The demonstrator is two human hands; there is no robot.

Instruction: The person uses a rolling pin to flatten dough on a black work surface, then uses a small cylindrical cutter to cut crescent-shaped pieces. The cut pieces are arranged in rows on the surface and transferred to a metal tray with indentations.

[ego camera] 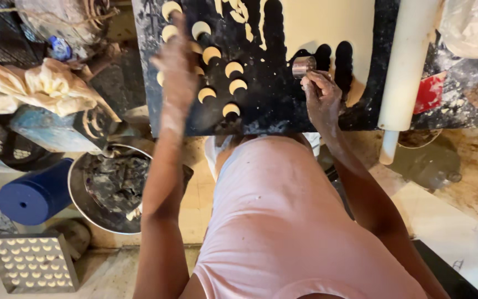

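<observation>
My right hand (321,95) grips a small round metal cutter (304,66) at the edge of a rolled sheet of pale dough (327,25) on a dark board (272,105). Rounded notches are cut out of the sheet's edge beside the cutter. My left hand (176,63), blurred and dusted with flour, hovers with loose fingers over the left part of the board among several crescent-shaped dough pieces (233,69). It holds nothing that I can see.
A white rolling pin (408,66) lies along the board's right side. Left of me stand a metal bowl (78,188) with dark contents, a blue roll (34,194), crumpled bags (40,86) and a tray (31,263) holding several small dough pieces.
</observation>
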